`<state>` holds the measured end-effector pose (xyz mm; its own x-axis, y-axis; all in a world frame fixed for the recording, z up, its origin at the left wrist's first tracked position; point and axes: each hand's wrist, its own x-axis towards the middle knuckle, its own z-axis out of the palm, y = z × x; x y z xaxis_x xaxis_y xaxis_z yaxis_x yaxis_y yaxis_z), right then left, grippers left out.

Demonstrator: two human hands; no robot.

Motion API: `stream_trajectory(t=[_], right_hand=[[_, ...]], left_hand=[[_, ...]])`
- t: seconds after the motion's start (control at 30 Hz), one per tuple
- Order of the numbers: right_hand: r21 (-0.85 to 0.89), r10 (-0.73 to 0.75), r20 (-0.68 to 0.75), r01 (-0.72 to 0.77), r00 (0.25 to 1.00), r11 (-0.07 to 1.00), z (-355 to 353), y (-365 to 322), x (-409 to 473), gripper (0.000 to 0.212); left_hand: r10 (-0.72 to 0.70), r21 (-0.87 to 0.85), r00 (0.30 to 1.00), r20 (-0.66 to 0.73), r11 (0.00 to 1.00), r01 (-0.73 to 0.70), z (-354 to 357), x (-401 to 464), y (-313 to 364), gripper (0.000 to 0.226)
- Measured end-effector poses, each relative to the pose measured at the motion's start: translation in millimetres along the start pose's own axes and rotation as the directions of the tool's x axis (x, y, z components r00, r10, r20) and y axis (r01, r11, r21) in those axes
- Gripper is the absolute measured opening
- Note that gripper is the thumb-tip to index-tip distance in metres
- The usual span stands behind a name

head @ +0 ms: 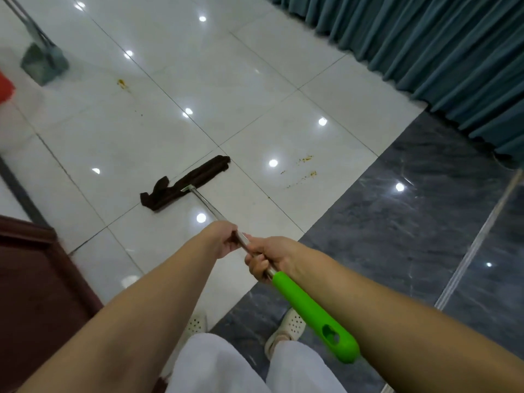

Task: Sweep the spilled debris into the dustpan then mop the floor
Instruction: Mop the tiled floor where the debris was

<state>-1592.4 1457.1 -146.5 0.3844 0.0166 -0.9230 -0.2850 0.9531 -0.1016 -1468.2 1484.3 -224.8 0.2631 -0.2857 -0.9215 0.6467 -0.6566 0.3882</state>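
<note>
A flat mop with a dark brown cloth head [185, 182] lies on the white tiled floor [158, 131]. Its metal shaft [208, 207] runs back to a green handle [312, 313]. My left hand [224, 241] grips the shaft further down, and my right hand [269, 258] grips it just above the green handle. Yellowish debris specks [306, 167] lie to the right of the mop head. Another small yellow stain [122, 83] sits far left. A grey-green dustpan and broom [44, 63] stand at the upper left.
Teal curtains [425, 38] hang along the upper right. Dark marbled tiles [397, 236] cover the floor at right. A dark red wooden cabinet [37, 293] stands at the lower left. A red object [5, 86] shows at the left edge. A thin pole [479, 242] leans at right.
</note>
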Motion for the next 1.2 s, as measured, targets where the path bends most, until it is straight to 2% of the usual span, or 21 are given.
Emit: stream_trajectory(t=[0.2, 0.3, 0.43, 0.53, 0.73, 0.87, 1.03, 1.2], right_hand=[[-0.103, 0.021, -0.017, -0.022, 1.0, 0.994, -107.0, -24.0, -46.9, 0.029], [-0.142, 0.01, -0.047, -0.017, 0.999, 0.99, -160.3, -27.7, -78.7, 0.033], [-0.109, -0.012, -0.097, 0.001, 0.995, 0.994, -221.8, -24.9, -118.5, 0.04], [-0.07, -0.036, -0.138, 0.027, 0.99, 0.997, -251.2, -21.5, -137.2, 0.044], [0.012, -0.097, -0.206, 0.101, 0.974, 0.995, -278.2, -19.0, -153.0, 0.047], [0.029, -0.14, -0.245, 0.151, 0.96, 0.988, -282.4, -23.6, -152.5, 0.053], [-0.024, -0.213, -0.316, 0.216, 0.925, 0.976, -269.1, -34.3, -142.4, 0.051], [-0.083, -0.277, -0.352, 0.265, 0.894, 0.961, -250.7, -43.8, -145.4, 0.05]], left_hand=[[-0.044, 0.013, 0.997, 0.064, 0.999, 0.043, 110.5, -18.0, -29.1, 0.026], [-0.077, 0.042, 0.988, 0.134, 0.997, 0.071, 164.5, -29.8, -48.6, 0.026], [-0.14, 0.07, 0.962, 0.233, 0.989, 0.127, 229.6, -42.8, -76.2, 0.019], [-0.166, 0.073, 0.952, 0.257, 0.986, 0.152, 265.5, -49.9, -87.5, 0.017], [-0.187, 0.123, 0.934, 0.305, 0.98, 0.156, 307.3, -53.8, -95.0, 0.011], [-0.16, 0.135, 0.93, 0.332, 0.983, 0.122, 325.3, -48.5, -92.5, 0.022], [-0.155, 0.176, 0.92, 0.36, 0.98, 0.096, 328.5, -45.0, -76.2, 0.017], [-0.149, 0.151, 0.901, 0.408, 0.984, 0.094, 324.5, -48.9, -59.8, 0.027]])
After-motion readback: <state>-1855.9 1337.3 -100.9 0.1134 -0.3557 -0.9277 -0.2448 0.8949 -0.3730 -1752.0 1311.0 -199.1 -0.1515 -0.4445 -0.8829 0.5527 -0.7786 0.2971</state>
